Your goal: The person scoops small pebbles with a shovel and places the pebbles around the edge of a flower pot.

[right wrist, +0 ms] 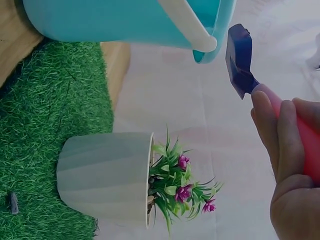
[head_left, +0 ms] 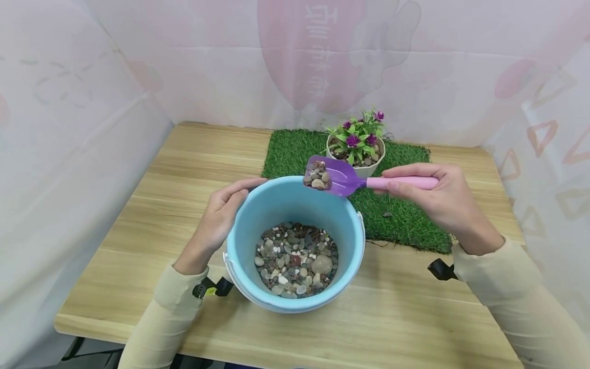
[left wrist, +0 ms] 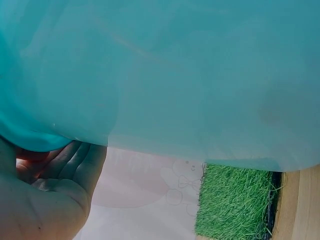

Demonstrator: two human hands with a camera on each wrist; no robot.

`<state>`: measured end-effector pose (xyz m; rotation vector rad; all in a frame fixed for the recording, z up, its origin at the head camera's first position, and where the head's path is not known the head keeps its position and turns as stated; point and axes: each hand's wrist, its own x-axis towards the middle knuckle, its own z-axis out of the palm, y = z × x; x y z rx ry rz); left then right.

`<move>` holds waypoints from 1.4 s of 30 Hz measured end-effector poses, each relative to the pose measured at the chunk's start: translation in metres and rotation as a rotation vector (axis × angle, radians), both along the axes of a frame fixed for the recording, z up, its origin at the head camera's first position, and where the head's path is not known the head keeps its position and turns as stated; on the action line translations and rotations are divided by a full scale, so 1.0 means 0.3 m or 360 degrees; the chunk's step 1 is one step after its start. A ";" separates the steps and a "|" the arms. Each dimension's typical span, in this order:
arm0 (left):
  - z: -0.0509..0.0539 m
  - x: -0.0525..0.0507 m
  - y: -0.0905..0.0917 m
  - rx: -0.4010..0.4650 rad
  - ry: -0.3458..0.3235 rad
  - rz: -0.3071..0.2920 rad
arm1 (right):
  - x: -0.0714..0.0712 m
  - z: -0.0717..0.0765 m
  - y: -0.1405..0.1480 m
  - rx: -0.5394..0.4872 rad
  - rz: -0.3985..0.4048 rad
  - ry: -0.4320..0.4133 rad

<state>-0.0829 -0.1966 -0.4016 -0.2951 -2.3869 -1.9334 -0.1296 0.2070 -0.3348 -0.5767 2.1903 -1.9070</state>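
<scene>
In the head view, my right hand (head_left: pixel 438 200) grips the pink handle of a small purple shovel (head_left: pixel 343 177), its blade carrying several pebbles (head_left: pixel 318 177). The shovel is above the far right rim of a light blue bucket (head_left: pixel 295 305). A bed of mixed pebbles (head_left: pixel 295 261) covers the bucket's bottom. My left hand (head_left: pixel 216 220) rests against the bucket's left side at the rim, fingers fairly straight. In the left wrist view, the bucket wall (left wrist: pixel 200 75) fills most of the picture. The right wrist view shows the shovel (right wrist: pixel 240 55) side-on, hiding its load.
A white pot (right wrist: pixel 105 177) with a purple-flowered plant (head_left: pixel 357 136) stands on a green turf mat (head_left: pixel 295 148) behind the bucket. The bucket's white handle (right wrist: pixel 190 27) hangs down. Printed cloth walls (head_left: pixel 207 66) border the wooden table (head_left: pixel 152 220).
</scene>
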 end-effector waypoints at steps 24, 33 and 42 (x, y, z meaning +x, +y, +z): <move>-0.007 0.002 0.004 0.0028 -0.0018 -0.0023 | -0.067 -0.116 0.011 0.0015 -0.0181 -0.0124; -0.008 0.002 0.001 0.0030 -0.0006 -0.0023 | -0.085 -0.173 -0.008 -0.0045 -0.0158 -0.0172; 0.002 0.003 0.000 0.0027 -0.0026 -0.0001 | -0.095 -0.227 -0.029 -0.0046 -0.0170 -0.0241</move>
